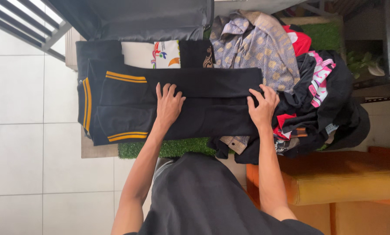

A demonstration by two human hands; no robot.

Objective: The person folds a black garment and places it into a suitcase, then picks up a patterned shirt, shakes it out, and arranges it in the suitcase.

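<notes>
Head view, looking down. Both hands are laid flat on a folded black fabric garment with paired yellow stripes (177,106), which is spread across a patch of green artificial turf (173,149).

Left hand (168,105): palm is pressed down near the middle of the garment. Fingers (165,91) are held slightly apart and extended, clamped on nothing. Out beyond the left fingers, a white printed cloth with a coloured emblem (158,54) is seen, and beyond that a dark grey bag or case with a shiny surface (147,19). To the outer side of the left fingers, the yellow stripes are seen at the garment's hems.

Right hand (262,106): it is rested on the garment's right edge. Fingers (264,93) are spread and lightly curled over the fabric; whether the edge is pinched cannot be told. Just beyond the right fingers, a grey shirt patterned with gold motifs (258,45) is draped. Directly outward of the right fingers, a heap of mixed clothes in black, red and pink (321,100) is piled, touching the garment's edge.

Nearer the person than the right fingers, an orange and yellow cushion (343,187) is seen. White floor tiles (25,109) are seen well outside the left fingers.
</notes>
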